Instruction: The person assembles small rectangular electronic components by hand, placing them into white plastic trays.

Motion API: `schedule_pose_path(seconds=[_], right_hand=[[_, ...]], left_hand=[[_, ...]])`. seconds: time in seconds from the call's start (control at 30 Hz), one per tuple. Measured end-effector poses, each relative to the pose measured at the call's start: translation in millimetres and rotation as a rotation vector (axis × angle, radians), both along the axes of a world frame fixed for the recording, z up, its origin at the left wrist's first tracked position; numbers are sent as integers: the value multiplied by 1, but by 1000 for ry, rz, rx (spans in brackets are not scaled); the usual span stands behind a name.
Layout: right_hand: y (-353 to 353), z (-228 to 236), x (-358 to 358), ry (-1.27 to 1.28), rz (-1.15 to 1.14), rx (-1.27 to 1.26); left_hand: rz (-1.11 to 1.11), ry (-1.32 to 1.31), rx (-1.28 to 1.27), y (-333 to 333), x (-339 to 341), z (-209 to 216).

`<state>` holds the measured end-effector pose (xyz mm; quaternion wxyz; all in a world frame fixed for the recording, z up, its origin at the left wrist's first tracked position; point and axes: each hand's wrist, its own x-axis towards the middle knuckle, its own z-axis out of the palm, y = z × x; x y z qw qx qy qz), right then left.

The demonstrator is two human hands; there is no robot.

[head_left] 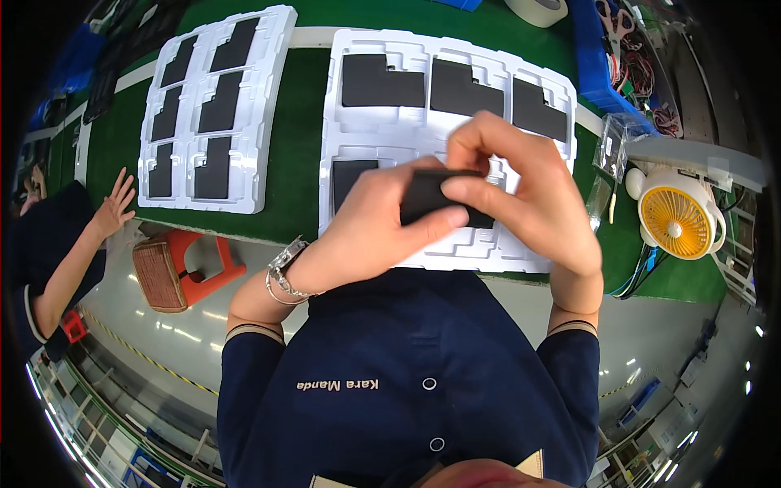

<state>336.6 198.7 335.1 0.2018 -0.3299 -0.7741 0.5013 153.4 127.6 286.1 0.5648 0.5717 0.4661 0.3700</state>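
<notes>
Over a white moulded plastic tray (370,132), I hold a dark, flat black piece (425,195) in both hands. My left hand (370,215) wraps its left end, thumb along the near side. From the right, my right hand (533,183) pinches its upper edge between thumb and bent fingers. The piece's full outline is hidden by the fingers. In the tray's far row lie three black pieces with a stepped notch, one of them a notched black piece (378,85) at the left. Another black piece (351,179) shows in the near row beside my left hand.
A second white tray (271,106) with several black pieces stands to the left on the green table (297,130). At right are a yellow-and-white fan (674,220) and a blue bin (598,69) with scissors and wires. A co-worker's hand (114,207) reaches in at far left.
</notes>
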Motion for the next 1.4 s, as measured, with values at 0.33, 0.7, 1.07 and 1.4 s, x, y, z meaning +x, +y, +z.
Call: schedule_pose_path(seconds=[0.33, 0.7, 1.07, 1.4], right_hand=[[1, -34, -3, 171, -141, -112], [-6, -33, -8, 255, -223, -496], [-7, -36, -8, 223, -223, -487], [-25, -38, 33, 3, -147, -152]], left_hand=[[205, -177, -169, 6, -14, -2], [167, -151, -37, 9, -15, -7], [140, -85, -67, 9, -16, -4], [75, -102, -171, 2, -14, -7]])
